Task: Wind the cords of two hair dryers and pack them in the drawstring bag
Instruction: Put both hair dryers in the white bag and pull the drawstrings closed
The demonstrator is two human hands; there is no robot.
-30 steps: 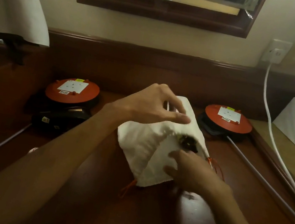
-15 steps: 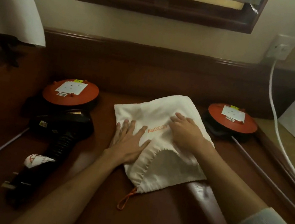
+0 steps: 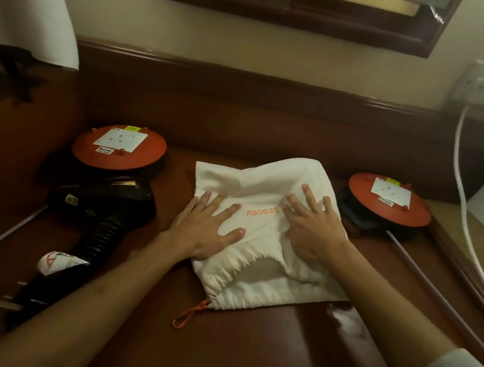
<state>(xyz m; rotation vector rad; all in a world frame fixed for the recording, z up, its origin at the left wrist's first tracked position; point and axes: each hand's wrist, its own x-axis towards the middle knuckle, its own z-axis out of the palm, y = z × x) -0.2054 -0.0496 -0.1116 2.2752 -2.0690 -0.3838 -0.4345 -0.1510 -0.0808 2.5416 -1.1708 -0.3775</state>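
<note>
Your glossy dark wooden tabletop [image 3: 238,352] carries everything. At its centre lies the drawstring bag [image 3: 253,278], soft white cloth, rumpled, with orange lettering partly hidden by your right hand and an orange cord loop [image 3: 190,314] at its near corner. Its gathered mouth gapes toward you; what is inside you cannot make out. Left of it lies a black hair dryer [image 3: 102,208] with a ribbed handle. Your left hand [image 3: 205,231] presses flat on the bag, fingers spread and straight. Your right hand [image 3: 312,227] also lies flat, fingers extended, grasping nothing.
</note>
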